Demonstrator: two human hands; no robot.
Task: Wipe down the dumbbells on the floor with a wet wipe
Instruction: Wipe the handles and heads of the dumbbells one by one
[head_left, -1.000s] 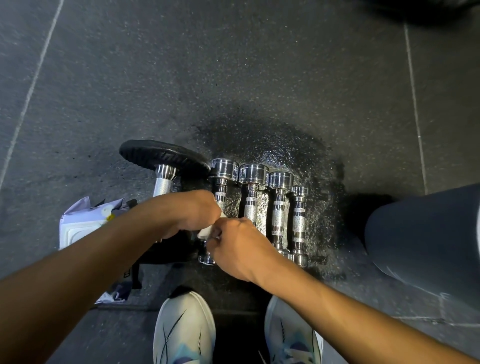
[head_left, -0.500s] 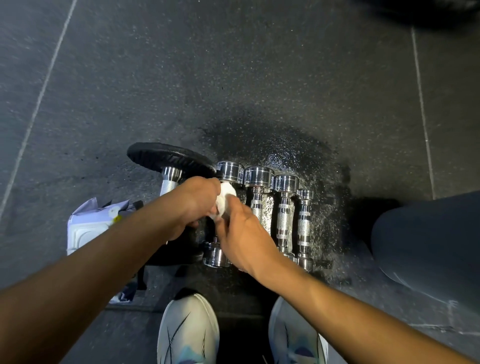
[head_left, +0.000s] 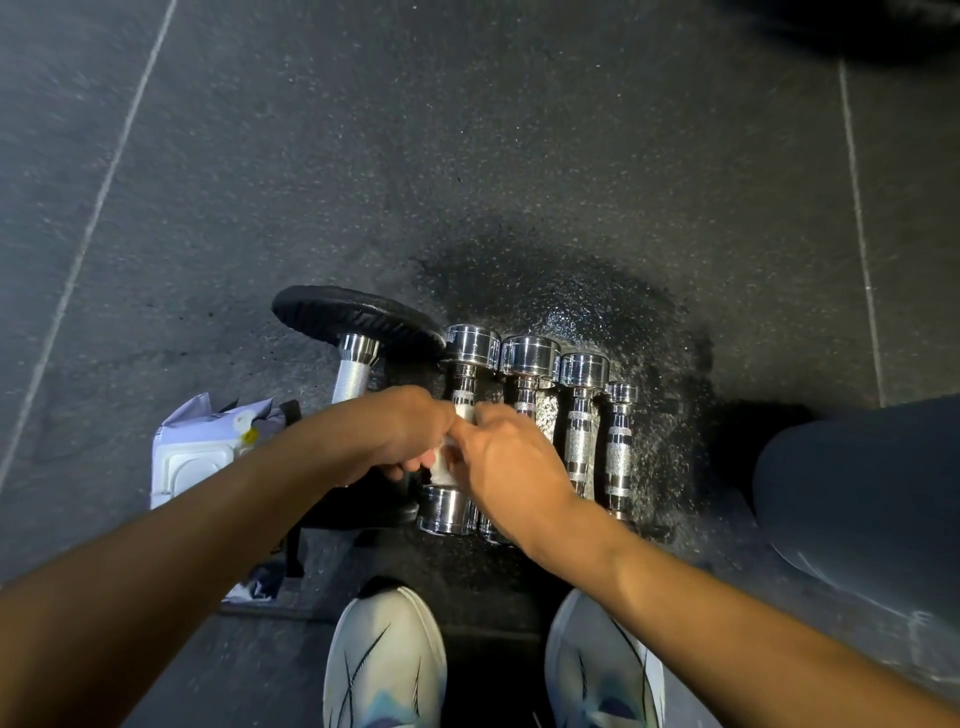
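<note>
Several chrome dumbbells lie side by side on the dark rubber floor. The leftmost chrome dumbbell (head_left: 470, 347) has a white wet wipe (head_left: 441, 461) wrapped round its handle. My left hand (head_left: 397, 431) and my right hand (head_left: 506, 457) meet over that handle, and both pinch the wipe. The dumbbell's near head (head_left: 447, 512) shows below my hands. Three more chrome dumbbells (head_left: 582, 410) lie to the right. A bigger dumbbell with a black plate (head_left: 353, 319) lies to the left, its near end hidden by my left arm.
A white wet-wipe pack (head_left: 202, 457) lies on the floor at the left, beside a dark bag. My two white shoes (head_left: 387, 660) stand at the bottom. My knee in dark fabric (head_left: 857, 499) fills the right. The floor around the dumbbells looks wet.
My hands and the wipe have slid back down the handle from the far head toward the middle of the leftmost chrome dumbbell.
</note>
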